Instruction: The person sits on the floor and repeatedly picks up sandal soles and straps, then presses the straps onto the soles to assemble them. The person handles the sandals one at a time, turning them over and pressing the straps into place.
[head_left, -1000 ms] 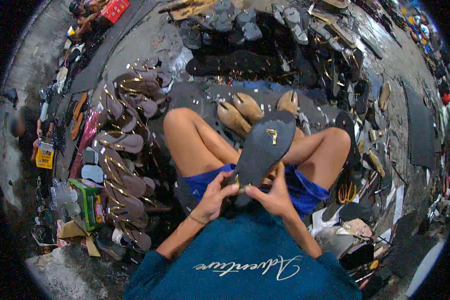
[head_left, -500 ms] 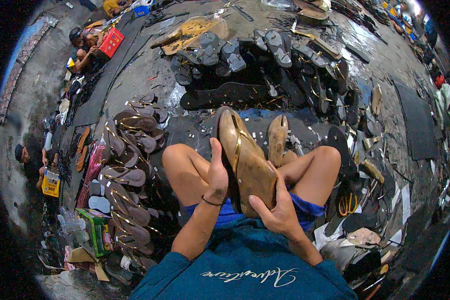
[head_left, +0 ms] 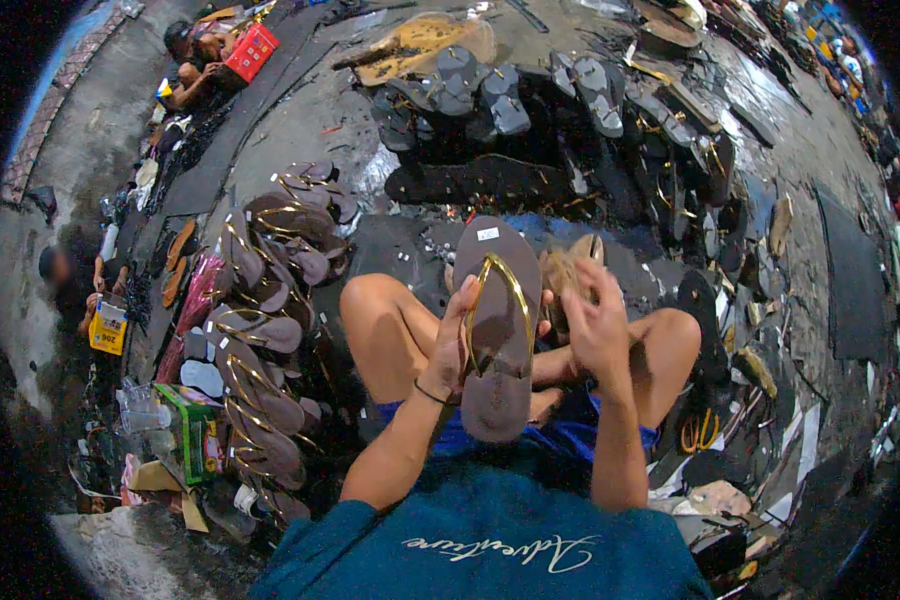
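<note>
- Sandal (head_left: 500, 338): held at twelve o'clock from the shirt (head_left: 470, 515), toe at twelve; judged light and flexible.
- Left hand (head_left: 454, 345): closed around the sole's edges, nine to three o'clock; judged a sound hold. Gold strap (head_left: 511, 275) best left unpulled.
- Right hand (head_left: 600, 330): at three o'clock, curled beside blurred last (head_left: 562, 274); grip cannot be told.

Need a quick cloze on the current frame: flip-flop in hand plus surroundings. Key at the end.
1. The left hand holds a brown flip-flop whose strap is ____ in colour.
2. The small white sticker is on the ____ end of that flip-flop.
3. More brown flip-flops are heaped on the person's ____ side.
4. The box at the picture's upper left is ____ in colour.

Missing words: gold; toe; left; red.
</note>
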A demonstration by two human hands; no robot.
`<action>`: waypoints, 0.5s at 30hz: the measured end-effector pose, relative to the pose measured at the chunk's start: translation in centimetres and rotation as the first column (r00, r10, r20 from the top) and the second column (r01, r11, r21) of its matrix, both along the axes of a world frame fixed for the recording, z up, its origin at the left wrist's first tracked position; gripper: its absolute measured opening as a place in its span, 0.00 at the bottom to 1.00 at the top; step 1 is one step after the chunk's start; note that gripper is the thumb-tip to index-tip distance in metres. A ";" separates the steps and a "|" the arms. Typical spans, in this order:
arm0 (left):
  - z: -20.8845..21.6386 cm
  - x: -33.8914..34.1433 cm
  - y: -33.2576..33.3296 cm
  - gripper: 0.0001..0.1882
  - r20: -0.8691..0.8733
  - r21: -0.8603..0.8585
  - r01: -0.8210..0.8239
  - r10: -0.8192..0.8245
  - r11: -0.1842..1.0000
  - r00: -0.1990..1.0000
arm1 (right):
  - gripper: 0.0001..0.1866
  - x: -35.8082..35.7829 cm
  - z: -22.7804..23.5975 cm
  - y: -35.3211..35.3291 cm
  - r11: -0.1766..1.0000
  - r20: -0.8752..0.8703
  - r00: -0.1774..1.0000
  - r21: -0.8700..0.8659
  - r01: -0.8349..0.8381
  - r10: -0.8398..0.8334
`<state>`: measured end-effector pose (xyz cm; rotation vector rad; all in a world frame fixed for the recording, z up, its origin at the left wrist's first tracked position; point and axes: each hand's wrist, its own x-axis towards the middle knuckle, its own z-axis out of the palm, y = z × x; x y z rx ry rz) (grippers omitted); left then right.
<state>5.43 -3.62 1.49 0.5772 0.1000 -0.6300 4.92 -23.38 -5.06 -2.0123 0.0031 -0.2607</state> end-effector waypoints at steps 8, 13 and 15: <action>-3.3 -2.7 0.2 0.30 0.116 0.528 -0.063 0.001 0.847 0.993 | 0.14 7.7 1.2 4.2 0.920 -0.017 0.921 0.065 -0.387 0.389; -1.3 -4.0 13.3 0.33 0.528 0.739 -0.599 0.287 0.309 0.800 | 0.46 13.9 -1.4 5.2 0.774 -0.137 0.765 0.022 -0.633 0.630; 0.6 -4.6 21.1 0.31 0.676 0.722 -0.677 0.355 -0.143 0.645 | 0.47 20.1 -8.7 3.7 0.870 -0.157 0.908 -0.263 -0.417 0.388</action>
